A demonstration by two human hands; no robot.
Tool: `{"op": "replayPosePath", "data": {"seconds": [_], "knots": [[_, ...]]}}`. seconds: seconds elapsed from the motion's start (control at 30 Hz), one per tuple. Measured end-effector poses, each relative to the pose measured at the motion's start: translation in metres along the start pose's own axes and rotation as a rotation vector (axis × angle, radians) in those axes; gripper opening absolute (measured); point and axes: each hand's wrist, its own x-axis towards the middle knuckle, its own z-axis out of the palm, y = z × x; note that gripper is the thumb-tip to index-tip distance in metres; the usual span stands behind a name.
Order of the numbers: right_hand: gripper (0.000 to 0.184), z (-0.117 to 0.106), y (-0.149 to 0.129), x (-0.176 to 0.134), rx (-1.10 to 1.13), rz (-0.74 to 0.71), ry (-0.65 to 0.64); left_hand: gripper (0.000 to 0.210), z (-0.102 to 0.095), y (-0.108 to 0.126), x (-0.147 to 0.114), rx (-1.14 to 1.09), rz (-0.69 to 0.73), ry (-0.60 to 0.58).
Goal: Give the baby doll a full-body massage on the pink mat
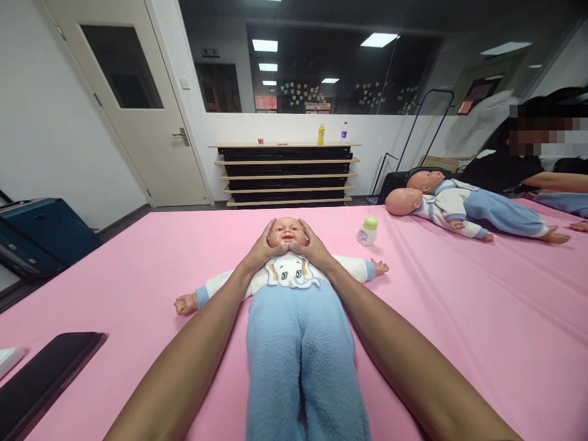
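Observation:
A baby doll (280,324) in fluffy blue trousers and a white top with an elephant face lies on its back, feet toward me and arms spread. On the left side of its head, my left hand (265,248) is wrapped along the cheek, thumb at the chin. My right hand (313,245) cups the opposite cheek the same way, and the two thumbs come close together under the mouth. The doll's face shows between my hands. A small white bottle with a green cap (367,232) stands to the right of the doll's head.
A pink-covered table (413,306) lies beneath everything. Two more dolls (487,208) lie at the far right, near a person in black (500,168). A dark phone (50,380) rests at the near left. Behind stands a stack of boards (287,162) with bottles on top.

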Motion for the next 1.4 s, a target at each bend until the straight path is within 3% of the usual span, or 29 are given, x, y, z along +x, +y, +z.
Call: {"op": "replayPosePath", "data": {"seconds": [0.33,0.53,0.77,0.97,1.13,1.4], "knots": [[0.106,0.0016,0.0045,0.0026,-0.194,0.001,0.042,0.112,-0.0047,-0.0087,0.0040,0.196,0.103,0.059],[0.102,0.0012,0.0030,0.0016,-0.193,0.025,0.018,0.104,-0.0039,-0.0077,0.0030,0.259,0.100,0.113],[0.103,-0.0038,0.0052,0.0032,-0.132,0.007,-0.022,0.095,-0.0042,-0.0032,0.0013,0.105,0.065,0.039],[0.077,-0.0003,0.0063,0.0040,-0.060,0.017,0.034,0.091,-0.0038,-0.0036,0.0005,-0.013,0.035,0.010],[0.102,0.0033,0.0035,0.0007,-0.189,0.003,0.039,0.116,-0.0015,-0.0057,0.0017,0.113,0.082,0.010],[0.098,0.0020,0.0032,0.0016,-0.169,0.037,0.019,0.104,-0.0004,-0.0012,-0.0029,0.039,0.043,-0.028]]}}
